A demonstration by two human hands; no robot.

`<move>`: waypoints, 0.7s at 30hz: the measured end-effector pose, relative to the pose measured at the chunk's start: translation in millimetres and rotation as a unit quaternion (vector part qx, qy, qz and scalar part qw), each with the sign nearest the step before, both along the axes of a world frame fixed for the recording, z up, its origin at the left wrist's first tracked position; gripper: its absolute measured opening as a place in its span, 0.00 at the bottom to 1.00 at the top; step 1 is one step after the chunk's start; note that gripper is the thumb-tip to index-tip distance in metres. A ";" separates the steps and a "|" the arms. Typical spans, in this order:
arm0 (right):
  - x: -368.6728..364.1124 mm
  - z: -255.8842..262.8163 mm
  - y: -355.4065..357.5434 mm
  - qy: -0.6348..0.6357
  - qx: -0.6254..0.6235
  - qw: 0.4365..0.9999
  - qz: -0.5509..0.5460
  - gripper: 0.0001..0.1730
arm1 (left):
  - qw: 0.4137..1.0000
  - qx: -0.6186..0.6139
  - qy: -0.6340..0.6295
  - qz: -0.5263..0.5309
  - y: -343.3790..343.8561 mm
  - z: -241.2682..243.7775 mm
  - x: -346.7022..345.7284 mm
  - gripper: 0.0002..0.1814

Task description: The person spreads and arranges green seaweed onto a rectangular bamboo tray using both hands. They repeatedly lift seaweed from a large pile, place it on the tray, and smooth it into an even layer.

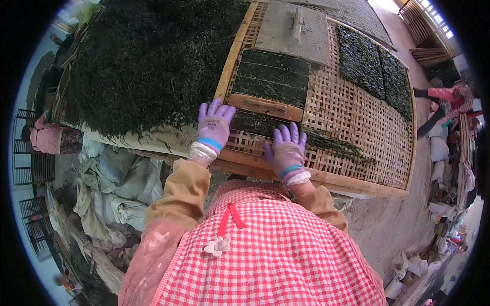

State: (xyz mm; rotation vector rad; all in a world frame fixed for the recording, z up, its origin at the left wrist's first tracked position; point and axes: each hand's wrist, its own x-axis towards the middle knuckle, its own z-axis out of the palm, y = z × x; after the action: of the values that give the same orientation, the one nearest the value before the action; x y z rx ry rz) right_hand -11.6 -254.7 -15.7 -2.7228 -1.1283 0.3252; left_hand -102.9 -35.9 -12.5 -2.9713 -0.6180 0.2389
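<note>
My left hand [215, 124], in a purple glove, lies flat with fingers apart at the left end of a wooden bar [266, 107]. The bar lies across a rectangular layer of dark seaweed [270, 78] crossed by thin straight lines. My right hand [288, 149], gloved alike, spreads its fingers by the near edge of that layer. Just right of it, loose seaweed strands [340, 147] trail over the woven bamboo tray [367, 126]. Neither hand visibly grips anything. A grey board with a raised handle [293, 30] rests on the tray beyond the layer.
A large heap of dark seaweed [153, 65] covers the table to the left. Two pressed seaweed sheets [371, 65] lie at the tray's right. Stuffed sacks [122, 176] sit on the floor at left. Other people [48, 134] are at left and right.
</note>
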 end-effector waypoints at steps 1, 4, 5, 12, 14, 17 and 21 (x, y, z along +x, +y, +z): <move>-1.9 2.3 7.2 -0.007 0.023 0.999 0.039 0.32 | 0.998 0.003 0.044 -0.033 -5.8 -0.3 -0.2 0.25; -1.6 6.0 24.8 -0.008 -0.014 0.994 0.104 0.32 | 0.984 0.003 0.164 -0.063 -24.3 -2.6 2.6 0.29; 1.2 -1.4 18.5 -0.046 0.000 0.996 0.079 0.31 | 0.986 0.007 0.157 -0.062 -25.1 -5.2 0.8 0.29; 15.9 -8.1 -35.8 -0.078 0.082 0.993 0.023 0.30 | 0.992 -0.005 0.123 -0.031 -44.9 3.7 9.2 0.31; 12.7 3.5 -31.1 -0.073 0.102 0.992 0.023 0.31 | 0.996 -0.008 0.055 -0.063 -62.7 14.4 14.1 0.31; 12.3 -14.6 -36.9 -0.064 0.025 0.997 -0.019 0.31 | 0.991 -0.045 0.099 -0.082 -77.1 1.1 24.1 0.30; 11.6 -12.3 -36.0 -0.079 -0.005 0.997 -0.009 0.32 | 0.994 -0.075 0.068 -0.047 -41.9 17.1 6.4 0.28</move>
State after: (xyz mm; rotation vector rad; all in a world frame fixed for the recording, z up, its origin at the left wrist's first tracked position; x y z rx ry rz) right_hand 0.0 -290.7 -28.0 -2.8063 -1.1417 0.1153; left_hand -96.5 -77.9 4.6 -3.0823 -0.4607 0.4968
